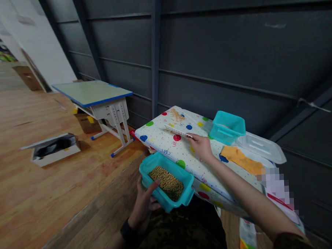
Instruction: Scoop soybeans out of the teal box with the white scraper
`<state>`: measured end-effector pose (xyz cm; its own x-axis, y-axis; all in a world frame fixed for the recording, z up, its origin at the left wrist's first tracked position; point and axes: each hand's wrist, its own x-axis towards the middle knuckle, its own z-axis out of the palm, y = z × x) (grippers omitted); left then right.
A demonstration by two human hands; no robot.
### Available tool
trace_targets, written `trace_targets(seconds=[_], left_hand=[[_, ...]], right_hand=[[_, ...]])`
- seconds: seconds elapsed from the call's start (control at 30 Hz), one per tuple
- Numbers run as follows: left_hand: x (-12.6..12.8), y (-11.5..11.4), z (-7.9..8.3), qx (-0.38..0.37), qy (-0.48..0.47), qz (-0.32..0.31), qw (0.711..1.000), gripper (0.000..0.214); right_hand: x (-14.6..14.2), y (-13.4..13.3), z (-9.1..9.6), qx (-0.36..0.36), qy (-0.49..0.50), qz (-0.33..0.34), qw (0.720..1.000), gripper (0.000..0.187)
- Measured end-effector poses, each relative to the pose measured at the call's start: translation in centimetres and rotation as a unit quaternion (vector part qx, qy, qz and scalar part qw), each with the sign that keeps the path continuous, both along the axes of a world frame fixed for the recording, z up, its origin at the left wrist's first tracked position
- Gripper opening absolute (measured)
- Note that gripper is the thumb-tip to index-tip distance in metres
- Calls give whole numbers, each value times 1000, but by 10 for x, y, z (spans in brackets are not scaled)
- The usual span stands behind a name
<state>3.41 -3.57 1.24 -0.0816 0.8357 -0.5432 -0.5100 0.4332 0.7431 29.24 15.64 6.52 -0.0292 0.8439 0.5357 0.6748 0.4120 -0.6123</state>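
Observation:
My left hand (146, 200) grips the near side of a teal plastic container (145, 163), with the thumb over its rim. Round yellowish beans (167, 181) lie inside it. The container is held just in front of the table's near edge, slightly tilted. My right hand (200, 145) is closed on one end of a thin white flat tool (178, 131) with a notched or perforated edge; its exact kind cannot be made out. The tool is low over the patterned tablecloth (166, 141). Beyond it lies a scatter of small tan bits (177, 116).
A second teal container (229, 127) stands at the table's back right, beside a clear lid (262, 148) and an orange cloth (241, 159). A dark panelled wall (206, 45) runs behind. Left are a school desk (93, 92) and an open white box (55, 151) on the floor.

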Motion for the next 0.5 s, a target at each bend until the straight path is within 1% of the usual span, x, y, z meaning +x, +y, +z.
trace_targets(seconds=[0.1, 0.17, 0.27, 0.33, 0.5], left_hand=[[1, 0, 1, -3, 7, -2, 1000, 119], [1, 0, 2, -3, 5, -2, 1000, 117], [2, 0, 1, 0, 8, 1, 1000, 120], [1, 1, -1, 2, 17, 0, 1000, 123], [-6, 7, -4, -1, 29, 9, 1000, 120]], right_hand=[[0, -1, 0, -6, -2, 17, 1000, 28], [0, -1, -1, -1, 2, 15, 1000, 28], [0, 0, -1, 6, 4, 1, 1000, 27], [-1, 0, 0, 3, -2, 4, 1000, 27], [-4, -5, 3, -9, -15, 62, 998, 30]])
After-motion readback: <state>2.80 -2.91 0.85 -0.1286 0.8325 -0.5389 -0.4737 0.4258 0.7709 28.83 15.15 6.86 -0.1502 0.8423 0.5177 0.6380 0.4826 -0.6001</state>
